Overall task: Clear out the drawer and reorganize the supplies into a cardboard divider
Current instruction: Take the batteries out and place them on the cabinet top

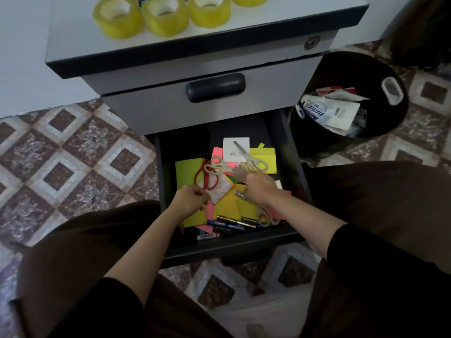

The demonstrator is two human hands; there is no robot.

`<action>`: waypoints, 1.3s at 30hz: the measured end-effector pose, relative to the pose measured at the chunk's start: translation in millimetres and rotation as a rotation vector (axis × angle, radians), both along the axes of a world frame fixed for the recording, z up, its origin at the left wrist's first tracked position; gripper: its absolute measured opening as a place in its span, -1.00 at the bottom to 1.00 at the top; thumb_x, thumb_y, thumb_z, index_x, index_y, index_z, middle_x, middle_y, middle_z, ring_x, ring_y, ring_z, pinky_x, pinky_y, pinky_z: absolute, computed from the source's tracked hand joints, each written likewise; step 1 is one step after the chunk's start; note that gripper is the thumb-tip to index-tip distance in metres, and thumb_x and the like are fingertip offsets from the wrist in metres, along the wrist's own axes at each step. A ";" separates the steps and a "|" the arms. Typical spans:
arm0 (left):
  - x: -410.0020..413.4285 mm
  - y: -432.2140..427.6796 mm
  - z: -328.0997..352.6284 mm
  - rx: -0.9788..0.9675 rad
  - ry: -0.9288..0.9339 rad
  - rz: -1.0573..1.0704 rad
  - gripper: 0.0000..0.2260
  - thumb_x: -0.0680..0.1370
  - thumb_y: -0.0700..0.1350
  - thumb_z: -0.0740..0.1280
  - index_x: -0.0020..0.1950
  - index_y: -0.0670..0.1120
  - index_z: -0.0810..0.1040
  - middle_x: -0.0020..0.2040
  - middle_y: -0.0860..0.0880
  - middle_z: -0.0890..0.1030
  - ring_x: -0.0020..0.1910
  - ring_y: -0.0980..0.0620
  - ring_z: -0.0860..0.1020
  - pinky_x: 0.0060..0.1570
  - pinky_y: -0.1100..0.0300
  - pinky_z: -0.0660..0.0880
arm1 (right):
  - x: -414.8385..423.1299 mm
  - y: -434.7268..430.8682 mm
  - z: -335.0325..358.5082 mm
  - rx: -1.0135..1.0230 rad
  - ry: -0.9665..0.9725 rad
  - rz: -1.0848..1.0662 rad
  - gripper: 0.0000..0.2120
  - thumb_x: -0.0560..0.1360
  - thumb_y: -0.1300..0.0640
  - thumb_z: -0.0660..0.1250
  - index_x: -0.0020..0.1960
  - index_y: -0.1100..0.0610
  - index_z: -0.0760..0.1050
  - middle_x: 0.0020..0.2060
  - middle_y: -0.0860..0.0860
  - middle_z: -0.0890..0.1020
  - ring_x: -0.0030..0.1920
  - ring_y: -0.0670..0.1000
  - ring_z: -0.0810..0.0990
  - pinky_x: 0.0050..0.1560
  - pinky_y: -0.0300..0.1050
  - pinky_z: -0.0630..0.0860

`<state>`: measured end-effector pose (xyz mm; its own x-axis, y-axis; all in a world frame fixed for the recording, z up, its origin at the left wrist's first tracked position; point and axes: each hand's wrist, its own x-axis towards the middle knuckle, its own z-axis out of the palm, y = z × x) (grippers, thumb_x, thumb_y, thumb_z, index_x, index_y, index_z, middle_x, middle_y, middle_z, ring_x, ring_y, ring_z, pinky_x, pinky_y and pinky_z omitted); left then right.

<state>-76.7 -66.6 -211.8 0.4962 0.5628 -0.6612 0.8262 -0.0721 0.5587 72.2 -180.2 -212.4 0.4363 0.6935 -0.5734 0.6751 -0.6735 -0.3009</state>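
Now the bottom drawer (231, 248) of the grey cabinet (146, 113) stands pulled out over the tiled floor (73, 147), and both bare forearms reach into it. Loose coloured paper sheets (189, 172) in yellow, pink and orange cover the drawer's bottom. A white card (231, 145) lies toward the back edge. Near the middle lie red scissors (205, 178) and, partly over them, a pair of beige scissors (217, 165). A second beige pair (253, 161) rests across the white card and a yellow sheet. Along the front edge sit several batteries (234, 222) and a marker (206, 237). A third beige pair (267, 218) lies near the front right corner, partly under the right wrist.

The left grip (192, 198) hovers over the paper at the drawer's left side with its fingers curled in; I cannot tell whether it has hold of anything. The right grip (258, 186) is curled too. Its blurred fingertips (240, 173) sit right where the two upper beige pairs meet, and I cannot tell if they actually pinch either one.

Four yellow tape rolls (117, 18) stand on the cabinet top, and a black bin (341, 71) holding wrappers stands on the floor beside the cabinet's right side
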 end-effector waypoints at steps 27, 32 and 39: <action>101.3 -15.7 -35.7 0.448 0.088 -0.338 -0.77 0.55 -0.05 0.28 0.09 -0.16 0.60 -0.01 -0.17 0.62 -0.02 -0.15 0.58 -0.16 0.10 0.49 | 31.8 -8.9 -57.0 0.155 -0.184 -0.076 -0.75 0.54 0.16 0.19 0.16 0.17 0.53 0.16 0.06 0.49 0.22 0.12 0.37 -0.01 -0.10 0.41; 108.8 -16.3 -42.7 0.498 0.177 -0.340 -0.72 0.51 0.04 0.35 0.04 -0.16 0.60 -0.03 -0.17 0.60 -0.03 -0.15 0.58 -0.18 0.08 0.50 | 30.0 -1.8 -53.8 0.177 -0.123 -0.158 -0.69 0.55 0.04 0.26 0.18 0.23 0.51 0.15 0.11 0.48 0.23 0.12 0.40 0.00 -0.07 0.43; 106.4 -13.8 -48.8 0.435 0.180 -0.281 -0.79 0.48 -0.09 0.37 -0.02 -0.22 0.59 -0.08 -0.18 0.62 -0.08 -0.16 0.60 -0.28 0.12 0.42 | 24.5 10.9 -56.9 0.184 -0.104 -0.215 -0.80 0.51 0.24 0.27 0.12 0.27 0.48 0.11 0.16 0.51 0.11 0.18 0.49 -0.13 -0.09 0.36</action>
